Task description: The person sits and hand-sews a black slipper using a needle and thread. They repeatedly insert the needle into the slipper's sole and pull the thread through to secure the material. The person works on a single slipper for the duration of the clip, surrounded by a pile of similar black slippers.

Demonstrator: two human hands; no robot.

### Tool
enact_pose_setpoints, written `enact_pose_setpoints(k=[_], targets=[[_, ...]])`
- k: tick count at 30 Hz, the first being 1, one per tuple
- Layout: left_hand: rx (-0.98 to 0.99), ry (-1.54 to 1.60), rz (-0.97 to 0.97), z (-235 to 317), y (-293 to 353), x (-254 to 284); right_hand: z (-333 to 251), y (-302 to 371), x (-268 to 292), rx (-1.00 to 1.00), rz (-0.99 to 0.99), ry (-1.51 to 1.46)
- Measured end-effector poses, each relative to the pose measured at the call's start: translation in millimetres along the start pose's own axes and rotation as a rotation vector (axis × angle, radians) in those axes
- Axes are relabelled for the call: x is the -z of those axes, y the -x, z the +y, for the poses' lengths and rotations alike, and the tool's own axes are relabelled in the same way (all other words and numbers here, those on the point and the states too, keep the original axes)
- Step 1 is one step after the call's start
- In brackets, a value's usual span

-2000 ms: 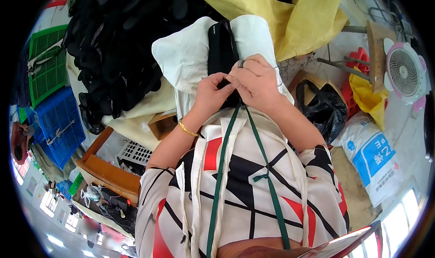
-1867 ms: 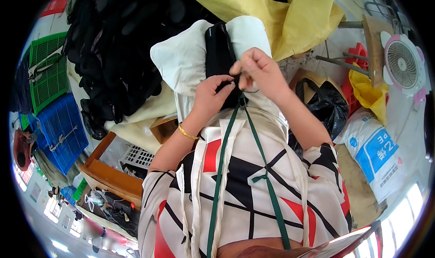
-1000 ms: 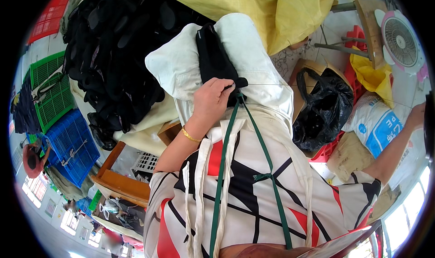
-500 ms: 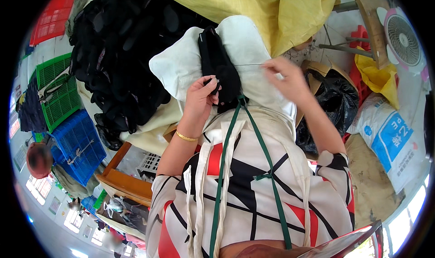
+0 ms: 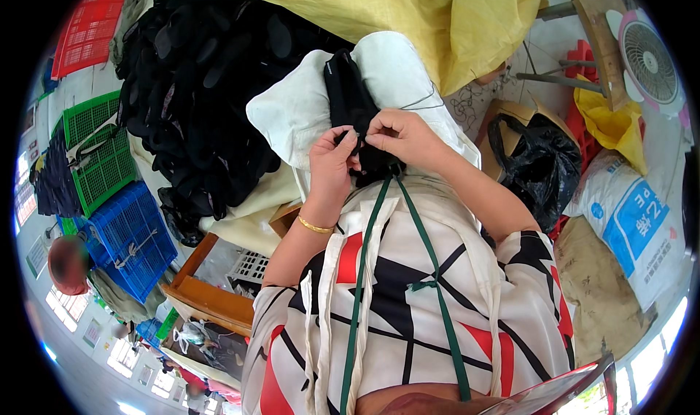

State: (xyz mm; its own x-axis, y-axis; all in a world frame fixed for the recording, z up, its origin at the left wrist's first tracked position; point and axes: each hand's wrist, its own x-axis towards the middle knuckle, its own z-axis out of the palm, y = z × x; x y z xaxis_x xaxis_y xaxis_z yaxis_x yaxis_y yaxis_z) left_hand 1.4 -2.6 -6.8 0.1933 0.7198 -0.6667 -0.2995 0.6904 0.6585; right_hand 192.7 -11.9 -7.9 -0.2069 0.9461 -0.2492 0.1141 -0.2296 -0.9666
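A black cloth shoe (image 5: 345, 87) lies lengthwise on the white padded apron (image 5: 390, 61) over my lap, its toe end toward me. My left hand (image 5: 334, 160) is closed on the near part of the shoe, thumb and forefinger pinched at its edge. Right beside it, my right hand (image 5: 408, 139) is closed too, its fingertips pinched together against the shoe. What those fingertips hold is too small to make out. A dark thread (image 5: 423, 103) curves loosely over the apron beyond my right hand. My fingers hide part of the shoe.
A big heap of black shoes (image 5: 197, 72) lies at the far left. Yellow sheeting (image 5: 481, 21) spreads beyond my lap. To the right are a carton with a black plastic bag (image 5: 539, 160), a white sack (image 5: 620, 218) and a fan (image 5: 651, 61). Blue crates (image 5: 131, 240) stand left.
My right hand has come back in from the right, where it drew the thread taut, and now meets my left hand at the shoe. The thread has gone slack.
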Motion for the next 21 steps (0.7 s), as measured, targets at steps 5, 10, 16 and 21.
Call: enact_pose_setpoints(k=[5,10,16,21], targets=[[-0.054,-0.09,0.083,-1,-4,1,-7,2,-8,0.007,0.169,0.051],[0.016,-0.039,0.058,7,-6,-8,-2,7,-4,0.378,-0.015,0.403],[0.023,-0.145,-0.007,14,-1,-11,-16,17,30,-0.015,0.248,-0.132],[-0.054,-0.539,-0.123,20,6,-4,-69,42,197,0.183,0.678,-0.644]])
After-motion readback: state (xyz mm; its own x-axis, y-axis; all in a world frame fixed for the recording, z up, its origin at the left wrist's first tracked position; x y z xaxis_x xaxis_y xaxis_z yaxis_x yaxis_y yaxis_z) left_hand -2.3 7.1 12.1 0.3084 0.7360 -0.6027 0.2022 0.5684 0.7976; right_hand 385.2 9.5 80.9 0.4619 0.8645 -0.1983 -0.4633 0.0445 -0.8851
